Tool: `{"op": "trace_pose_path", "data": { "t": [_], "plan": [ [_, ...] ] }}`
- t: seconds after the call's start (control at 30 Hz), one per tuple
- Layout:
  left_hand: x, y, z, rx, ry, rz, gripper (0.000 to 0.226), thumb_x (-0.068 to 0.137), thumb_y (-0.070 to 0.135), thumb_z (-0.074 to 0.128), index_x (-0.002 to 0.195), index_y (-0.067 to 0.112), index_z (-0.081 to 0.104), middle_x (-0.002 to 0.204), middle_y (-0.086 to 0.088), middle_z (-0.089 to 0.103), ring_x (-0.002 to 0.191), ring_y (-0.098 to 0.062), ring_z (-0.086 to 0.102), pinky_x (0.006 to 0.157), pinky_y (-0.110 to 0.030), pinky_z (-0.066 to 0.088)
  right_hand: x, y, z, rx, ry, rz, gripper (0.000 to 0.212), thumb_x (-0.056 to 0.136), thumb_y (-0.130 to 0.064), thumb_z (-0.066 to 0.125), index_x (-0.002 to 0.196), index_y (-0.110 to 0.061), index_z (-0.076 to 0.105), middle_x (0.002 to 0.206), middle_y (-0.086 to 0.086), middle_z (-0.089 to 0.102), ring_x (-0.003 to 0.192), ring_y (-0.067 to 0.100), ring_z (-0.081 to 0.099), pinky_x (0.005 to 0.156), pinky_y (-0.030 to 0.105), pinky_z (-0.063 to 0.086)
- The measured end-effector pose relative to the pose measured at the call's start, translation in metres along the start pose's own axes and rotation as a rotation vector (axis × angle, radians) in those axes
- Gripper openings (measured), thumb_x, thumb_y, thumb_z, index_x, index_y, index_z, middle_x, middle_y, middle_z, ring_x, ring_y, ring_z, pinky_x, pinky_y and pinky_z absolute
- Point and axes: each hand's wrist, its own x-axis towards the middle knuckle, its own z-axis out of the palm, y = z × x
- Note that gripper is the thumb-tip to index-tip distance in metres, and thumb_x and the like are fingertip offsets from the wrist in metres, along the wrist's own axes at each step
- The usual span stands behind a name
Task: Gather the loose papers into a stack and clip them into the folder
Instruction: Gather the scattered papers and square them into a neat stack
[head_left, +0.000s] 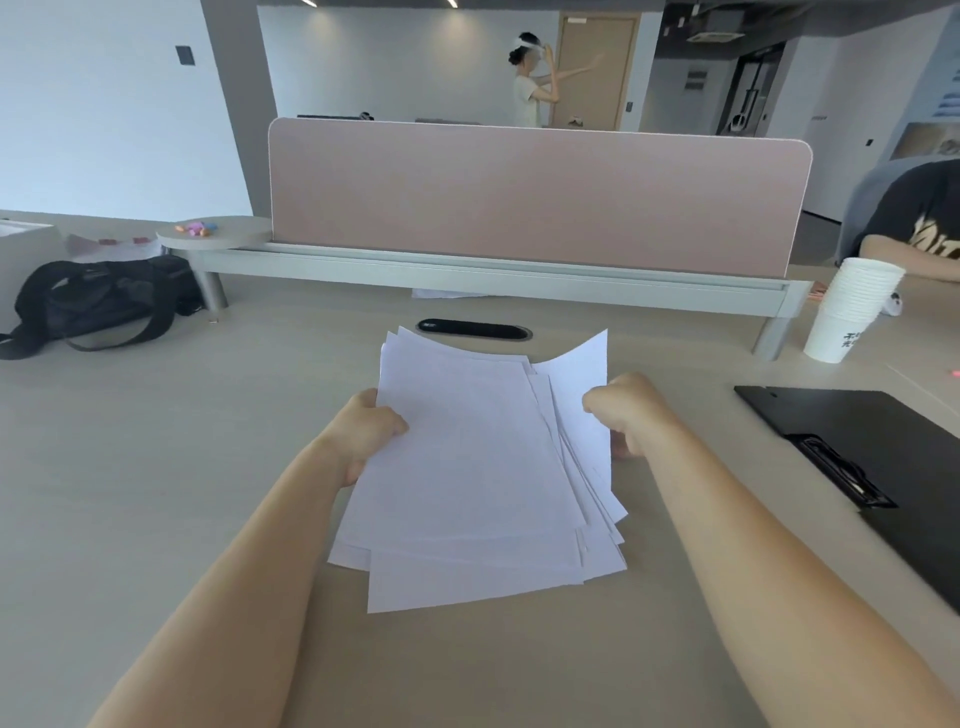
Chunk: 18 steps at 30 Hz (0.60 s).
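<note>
You are holding the loose papers in front of you as an uneven, fanned stack, low over the bench. Sheet corners are sticking out along the near right side, and the far right corner is curling upward. Your left hand is gripping the stack's left edge, with the thumb lying on top and the fingers curling underneath. Your right hand is clenching the right edge, its fingers curled round the sheets. I cannot tell from this angle whether the stack's near edge is resting on the bench or hanging just above it.

Right of the papers and well apart from them, the black folder is lying flat on the bench. Its clip is sitting on the side nearest the papers.

Just beyond the papers, a dark oval cable slot is showing in the bench top. Farther beyond them, a pink divider is standing upright on a grey rail. Beyond and to the right of the papers, a stack of white paper cups is standing. Far to their left, a black bag is lying slumped.
</note>
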Motion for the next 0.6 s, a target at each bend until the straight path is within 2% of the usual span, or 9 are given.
{"op": "trace_pose_path", "data": {
  "t": [0.1,0.23,0.3,0.4,0.47,0.53,0.6],
  "plan": [
    [0.001,-0.001,0.000,-0.002,0.001,0.005,0.042,0.087,-0.008,0.048,0.128,0.003,0.054,0.116,-0.020,0.069,0.088,-0.037,0.071,0.067,-0.041,0.059,0.006,0.005,-0.004,0.166,-0.030,0.048,0.023,0.078,-0.007,0.062,0.101,-0.006,0.061,0.094,0.010,0.057,0.080,0.029,0.056,0.070,0.036,0.052],
    [-0.001,0.000,0.001,-0.004,-0.002,0.007,0.042,0.087,-0.007,0.048,0.127,0.006,0.054,0.117,-0.018,0.068,0.097,-0.038,0.071,0.075,-0.045,0.059,0.004,0.007,-0.005,0.123,-0.106,0.027,0.021,0.081,-0.012,0.065,0.102,-0.010,0.066,0.089,0.007,0.061,0.076,0.025,0.057,0.067,0.031,0.050],
    [-0.002,0.000,0.001,0.000,0.005,0.004,0.041,0.087,-0.006,0.048,0.126,0.007,0.054,0.118,-0.017,0.068,0.099,-0.038,0.070,0.079,-0.048,0.059,0.000,0.005,-0.002,0.048,-0.118,-0.080,0.020,0.086,-0.011,0.062,0.105,-0.009,0.068,0.088,0.008,0.065,0.073,0.024,0.059,0.062,0.027,0.048],
    [-0.003,0.000,0.001,0.004,-0.003,0.009,0.042,0.085,-0.004,0.049,0.125,0.007,0.054,0.119,-0.018,0.067,0.098,-0.038,0.071,0.083,-0.053,0.059,-0.008,-0.011,-0.008,0.011,0.060,-0.323,0.021,0.090,-0.006,0.056,0.107,-0.004,0.069,0.084,0.006,0.064,0.067,0.019,0.056,0.057,0.024,0.040],
    [-0.003,0.000,0.002,0.007,0.001,0.014,0.041,0.087,-0.004,0.048,0.126,0.007,0.053,0.119,-0.018,0.067,0.098,-0.038,0.071,0.083,-0.052,0.059,-0.019,-0.033,-0.021,0.086,0.154,-0.414,0.019,0.090,-0.006,0.055,0.101,-0.007,0.070,0.083,0.003,0.063,0.063,0.016,0.055,0.056,0.022,0.040],
    [-0.003,0.000,0.004,0.030,0.006,0.023,0.036,0.089,-0.005,0.046,0.122,0.008,0.053,0.116,-0.016,0.067,0.097,-0.036,0.070,0.085,-0.050,0.058,-0.032,-0.058,-0.036,0.212,0.107,-0.438,0.014,0.089,-0.006,0.057,0.093,-0.008,0.070,0.085,0.002,0.066,0.068,0.018,0.060,0.065,0.027,0.048],
    [-0.004,0.001,0.005,0.063,0.006,0.038,0.031,0.090,-0.006,0.044,0.113,0.010,0.056,0.112,-0.015,0.068,0.092,-0.034,0.069,0.083,-0.049,0.058,-0.044,-0.081,-0.044,0.319,-0.009,-0.458,0.014,0.090,-0.007,0.060,0.091,-0.015,0.071,0.092,-0.001,0.072,0.081,0.021,0.068,0.078,0.035,0.055]
  ]
}}
